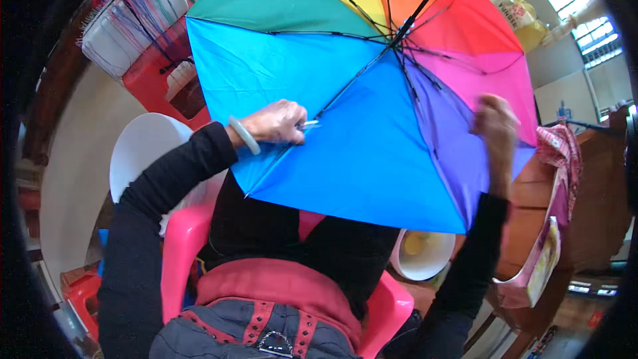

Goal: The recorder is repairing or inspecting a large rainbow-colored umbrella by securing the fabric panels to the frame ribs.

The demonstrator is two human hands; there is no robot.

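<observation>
Umbrella (372, 113): open, inside up, over lap (259, 236) | left hand (282, 121): clamped on small silver tool (311, 124) beside rib (359, 78) | right hand (495, 118): curled, blurred, grip unclear | progress: spreading looks done; remaining work unclear

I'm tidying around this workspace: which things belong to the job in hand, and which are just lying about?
In use:
- rainbow umbrella
- small metallic item in the left hand

Apparently lying about:
- white bowl
- pink checked cloth
- yellowish bag
</observation>
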